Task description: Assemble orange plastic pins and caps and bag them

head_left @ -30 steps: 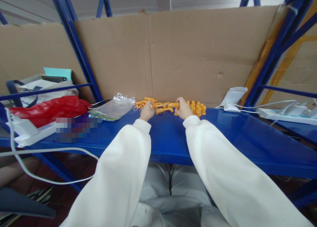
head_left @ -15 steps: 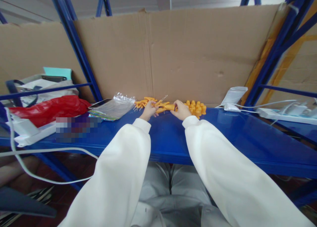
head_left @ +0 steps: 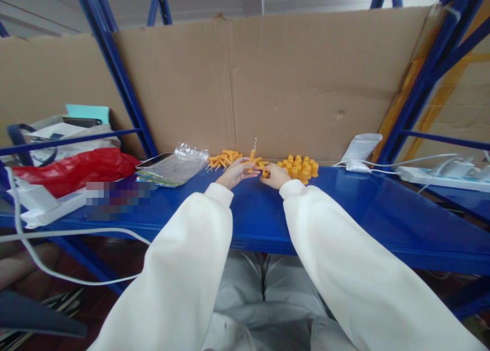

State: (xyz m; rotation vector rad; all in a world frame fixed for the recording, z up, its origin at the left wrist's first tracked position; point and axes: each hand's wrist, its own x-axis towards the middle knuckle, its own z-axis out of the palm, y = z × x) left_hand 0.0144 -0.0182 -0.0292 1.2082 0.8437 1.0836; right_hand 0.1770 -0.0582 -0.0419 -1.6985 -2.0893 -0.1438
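Both my arms in white sleeves reach over the blue shelf to its back edge. My left hand pinches a small orange piece with a thin metal spring standing upright from it. My right hand is closed on a short orange tube, its open end facing me, close beside the left hand. A pile of long orange pieces lies just left of my hands. A cluster of orange caps stands to the right.
A cardboard sheet backs the shelf. Clear plastic bags and a red bag lie left. A white pouch, cables and a power strip lie right. Blue uprights frame the bay.
My hands drew back from the orange pile toward me and closer together. The left hand lifted a piece with a spring upright; the right hand now holds a short tube.
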